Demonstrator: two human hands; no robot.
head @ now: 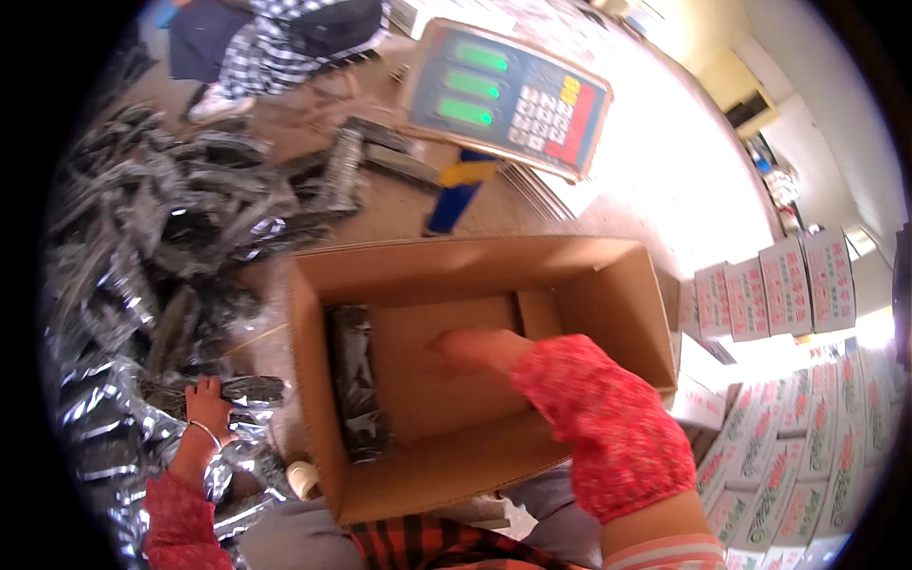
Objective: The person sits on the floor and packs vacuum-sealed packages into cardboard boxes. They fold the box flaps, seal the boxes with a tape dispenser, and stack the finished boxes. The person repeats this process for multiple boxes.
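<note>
An open cardboard box (477, 260) stands before me, tilted in the view. Along its left inner wall lies one dark bundle in clear plastic wrap (353, 385). My right hand (477, 349), blurred, reaches inside over the bare bottom. Nothing shows in it, but its fingers are too smeared to make out. To the left of the box, my left hand (209, 410) grips a dark plastic-wrapped bundle (255, 389) at the near edge of a large heap of similar bundles (178, 199). The sleeves on both arms are red.
Beyond the box rises a scale's display panel (502, 100) with green readouts, on a blue post (456, 203). Stacked printed cartons (798, 442) fill the right side, with more cartons (776, 288) behind. Another person's checked clothing (263, 53) shows at the top left.
</note>
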